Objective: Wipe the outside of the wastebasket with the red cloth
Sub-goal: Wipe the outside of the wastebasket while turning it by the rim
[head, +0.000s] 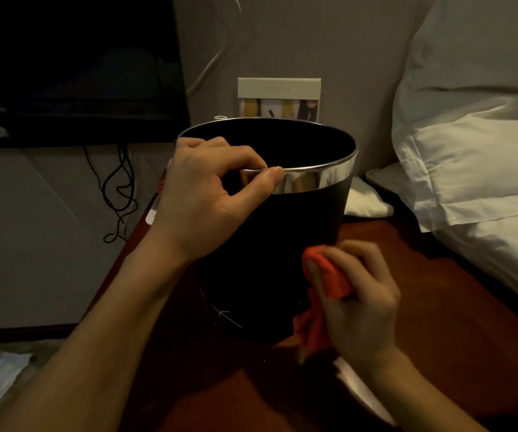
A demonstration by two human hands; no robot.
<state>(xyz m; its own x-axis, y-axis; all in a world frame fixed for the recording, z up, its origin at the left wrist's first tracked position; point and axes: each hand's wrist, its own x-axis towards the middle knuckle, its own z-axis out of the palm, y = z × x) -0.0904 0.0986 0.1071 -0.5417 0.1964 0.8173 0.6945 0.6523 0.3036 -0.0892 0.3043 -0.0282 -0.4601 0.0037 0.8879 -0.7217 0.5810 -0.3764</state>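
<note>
Head view: left hand (207, 194) pinches the chrome rim (320, 179) to steady the black wastebasket (257, 260) while right hand (357, 294) clutches the red cloth (326, 280) against its lower wall.

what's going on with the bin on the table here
A person is cleaning a black wastebasket that stands on a dark red wooden table beside a bed with white pillows. The left hand grips the shiny metal rim to steady it, while the right hand presses a bunched red cloth against the lower right side of its outer wall.
</note>
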